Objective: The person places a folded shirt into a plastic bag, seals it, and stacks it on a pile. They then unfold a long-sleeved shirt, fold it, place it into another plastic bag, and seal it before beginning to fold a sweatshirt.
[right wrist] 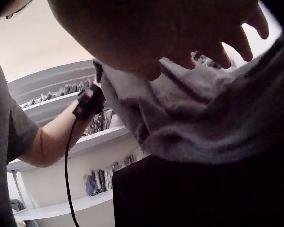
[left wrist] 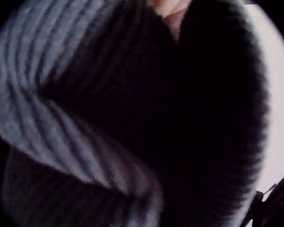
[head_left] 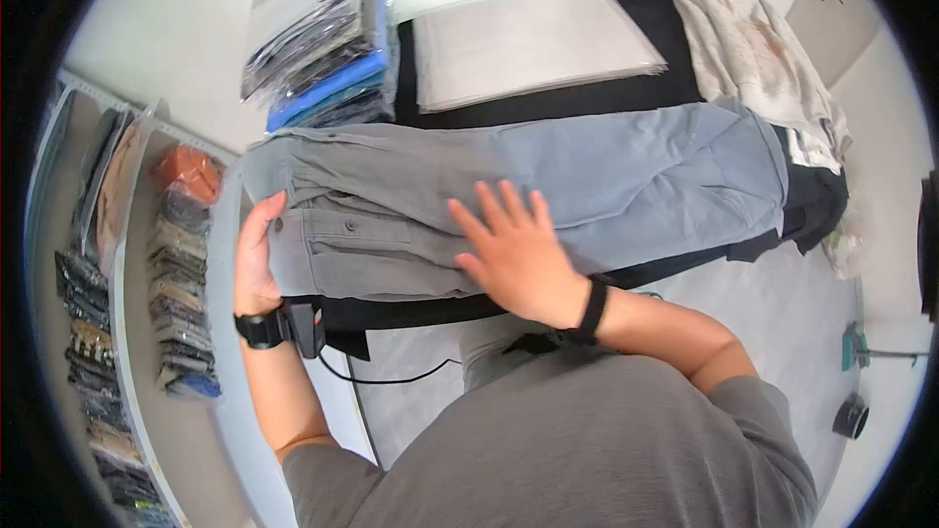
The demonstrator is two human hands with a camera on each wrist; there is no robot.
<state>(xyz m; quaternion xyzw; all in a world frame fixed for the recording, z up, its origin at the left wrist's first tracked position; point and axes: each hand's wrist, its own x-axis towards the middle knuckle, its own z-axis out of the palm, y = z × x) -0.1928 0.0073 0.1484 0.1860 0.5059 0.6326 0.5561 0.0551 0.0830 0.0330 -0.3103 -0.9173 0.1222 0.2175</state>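
Grey trousers [head_left: 606, 176] lie lengthwise across a black-covered table [head_left: 450, 308], waistband with button at the left, legs towards the right. At the waistband, my left hand [head_left: 256, 259] grips the edge, thumb on top and the other fingers hidden beneath the cloth. In the left wrist view ribbed grey fabric [left wrist: 85, 156] fills most of the picture, with a bit of the hand [left wrist: 173, 16] at the top. My right hand [head_left: 523, 259] is spread flat over the middle of the trousers, also seen dark above the cloth [right wrist: 203, 127] in the right wrist view; contact is unclear.
Behind the trousers are a stack of bagged garments [head_left: 313, 49] and a pile of clear plastic bags [head_left: 533, 44]. A whitish cloth [head_left: 748, 49] lies at the back right. Shelves [head_left: 122, 274] with packed clothes stand at left. A black cable [head_left: 386, 381] hangs from the left wrist device.
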